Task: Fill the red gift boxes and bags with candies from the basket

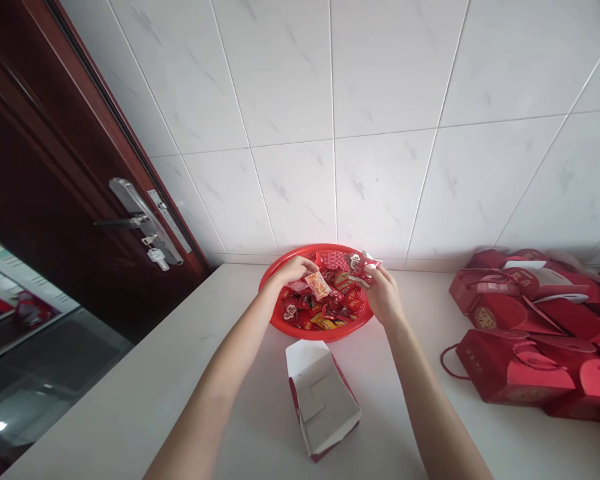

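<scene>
A round red plastic basket (347, 331) stands against the tiled wall, holding many wrapped candies in red, yellow and pink. My left hand (296, 269) reaches over its left side, fingers curled at the candies beside an orange-and-white packet (318, 285); whether the fingers grip that packet is hard to make out. Above the basket's right rim, my right hand (383, 293) pinches red-and-white candy packets (364, 267). In front of the basket, an open red box (325, 403) lies with its pale inside facing up and nothing in it.
Several folded red gift boxes (517, 373) with cord handles are piled on the right of the white tabletop (180, 373). A dark wooden door (70, 147) with a metal handle and keys (155, 253) is at the left.
</scene>
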`<state>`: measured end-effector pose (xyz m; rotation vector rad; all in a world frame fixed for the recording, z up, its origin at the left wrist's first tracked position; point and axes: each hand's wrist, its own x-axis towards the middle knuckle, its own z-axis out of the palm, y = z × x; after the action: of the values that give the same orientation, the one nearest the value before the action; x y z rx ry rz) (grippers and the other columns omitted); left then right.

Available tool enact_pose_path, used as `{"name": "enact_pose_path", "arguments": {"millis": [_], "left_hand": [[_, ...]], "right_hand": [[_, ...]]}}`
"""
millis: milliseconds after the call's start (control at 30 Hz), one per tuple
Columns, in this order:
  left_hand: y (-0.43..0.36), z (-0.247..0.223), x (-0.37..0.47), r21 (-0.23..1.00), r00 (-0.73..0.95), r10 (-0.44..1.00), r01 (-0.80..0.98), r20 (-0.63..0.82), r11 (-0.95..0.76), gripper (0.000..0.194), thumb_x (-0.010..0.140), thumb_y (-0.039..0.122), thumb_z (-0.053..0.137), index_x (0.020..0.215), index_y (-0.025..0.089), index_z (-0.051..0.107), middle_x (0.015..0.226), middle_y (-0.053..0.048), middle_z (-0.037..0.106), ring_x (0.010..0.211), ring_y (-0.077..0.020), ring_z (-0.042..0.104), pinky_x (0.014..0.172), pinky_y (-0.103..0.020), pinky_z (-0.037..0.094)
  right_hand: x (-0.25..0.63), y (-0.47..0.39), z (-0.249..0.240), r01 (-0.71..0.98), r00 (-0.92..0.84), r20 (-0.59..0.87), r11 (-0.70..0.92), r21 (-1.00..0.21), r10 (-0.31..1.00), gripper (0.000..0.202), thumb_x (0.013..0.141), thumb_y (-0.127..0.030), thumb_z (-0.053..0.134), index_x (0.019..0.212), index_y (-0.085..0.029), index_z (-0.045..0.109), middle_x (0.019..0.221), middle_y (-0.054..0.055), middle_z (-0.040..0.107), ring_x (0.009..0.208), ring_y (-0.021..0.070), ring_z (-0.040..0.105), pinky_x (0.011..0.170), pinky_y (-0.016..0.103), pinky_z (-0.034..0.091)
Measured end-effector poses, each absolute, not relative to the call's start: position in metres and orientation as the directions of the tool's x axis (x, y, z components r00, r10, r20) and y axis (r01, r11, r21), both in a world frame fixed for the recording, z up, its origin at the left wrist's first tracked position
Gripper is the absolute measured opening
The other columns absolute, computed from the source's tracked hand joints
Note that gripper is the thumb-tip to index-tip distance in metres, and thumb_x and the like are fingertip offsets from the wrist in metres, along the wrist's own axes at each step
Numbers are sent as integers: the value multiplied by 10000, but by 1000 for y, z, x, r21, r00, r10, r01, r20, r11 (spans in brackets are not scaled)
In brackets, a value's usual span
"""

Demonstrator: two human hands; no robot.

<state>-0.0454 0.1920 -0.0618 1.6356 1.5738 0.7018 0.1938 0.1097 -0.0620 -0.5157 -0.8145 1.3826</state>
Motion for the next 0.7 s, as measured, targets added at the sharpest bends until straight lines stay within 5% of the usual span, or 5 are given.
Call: {"name": "enact_pose_path", "arguments": {"millis": [133, 333, 533, 700], "left_hand": [[193, -70, -56, 694, 25, 965, 700, -260, 169, 53, 837, 161, 698, 889, 162, 687, 841, -19, 707, 703, -137, 640, 670, -263, 521], [193, -71, -60, 600, -27, 920, 750, -391, 277, 243, 970, 361, 639, 924, 124, 666, 857, -12, 681, 729, -136, 653, 686, -296, 567], [181, -52, -45, 799, 40, 985, 591, -168, 112, 187, 721, 223, 822, 758, 144, 657, 687, 4, 671, 643, -155, 639, 622, -277, 513], [158, -33, -19, 926, 132, 987, 354, 90, -132, 325, 681, 360, 822, 894, 153, 691, 945, -60, 751, 891, -202, 685, 790, -296, 523]], "right_hand": [[194, 108, -60, -657, -19, 183, 126, -743, 983, 156, 724, -331, 782, 839, -227, 768, 946, 36, 757, 901, 208, 669, 771, 322, 588], [193, 107, -59, -662, -20, 175, 118, -740, 984, 162, 704, -328, 788, 828, -226, 763, 933, 27, 755, 878, 193, 663, 749, 305, 582], [194, 107, -58, -652, -56, 180, 100, -752, 982, 204, 660, -348, 816, 812, -221, 770, 908, 23, 761, 841, 197, 669, 759, 326, 577], [196, 105, -57, -637, -131, 188, 62, -769, 973, 279, 660, -355, 846, 900, -225, 788, 940, 40, 780, 886, 229, 694, 820, 361, 569]]}}
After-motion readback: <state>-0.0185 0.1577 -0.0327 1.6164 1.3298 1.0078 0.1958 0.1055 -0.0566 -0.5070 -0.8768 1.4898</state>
